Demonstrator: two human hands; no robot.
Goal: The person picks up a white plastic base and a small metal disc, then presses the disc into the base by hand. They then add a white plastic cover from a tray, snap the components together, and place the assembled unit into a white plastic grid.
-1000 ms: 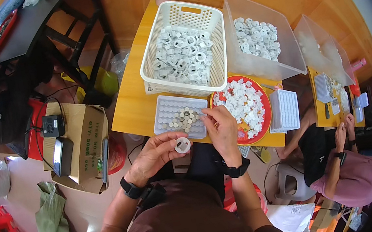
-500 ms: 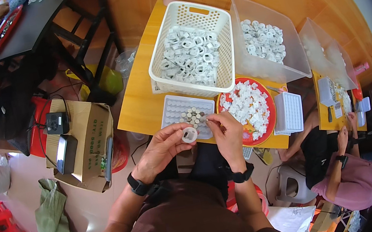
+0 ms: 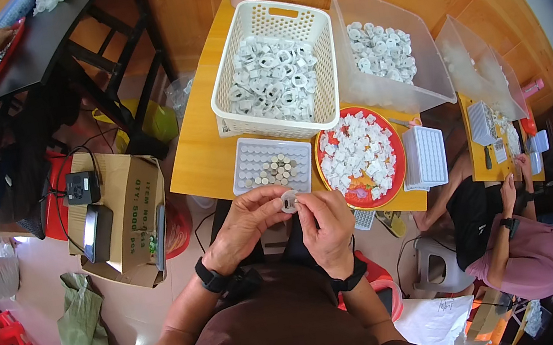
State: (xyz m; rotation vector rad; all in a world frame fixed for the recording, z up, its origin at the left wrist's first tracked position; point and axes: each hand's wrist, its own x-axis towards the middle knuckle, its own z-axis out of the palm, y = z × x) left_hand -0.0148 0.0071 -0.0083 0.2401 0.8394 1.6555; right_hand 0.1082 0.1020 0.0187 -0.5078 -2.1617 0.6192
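Observation:
Both my hands meet just in front of the yellow table's (image 3: 201, 159) near edge. My left hand (image 3: 250, 222) pinches a small white ring-shaped part (image 3: 289, 202) between thumb and fingers. My right hand (image 3: 326, 226) touches the same part from the right with its fingertips. Just beyond lies a white gridded tray (image 3: 251, 167) holding a cluster of small round pieces (image 3: 279, 169). To its right, a red round plate (image 3: 395, 153) is piled with small white parts (image 3: 357, 153).
A white slatted basket (image 3: 317, 63) and a clear bin (image 3: 420, 68) of white parts stand farther back. A cardboard box (image 3: 132, 204) with black devices sits on the floor at left. A seated person (image 3: 523, 248) works at right; another white tray (image 3: 425, 156) lies beside the plate.
My right hand came back from the red plate toward my left hand, and both now hold the ring-shaped part together near my body.

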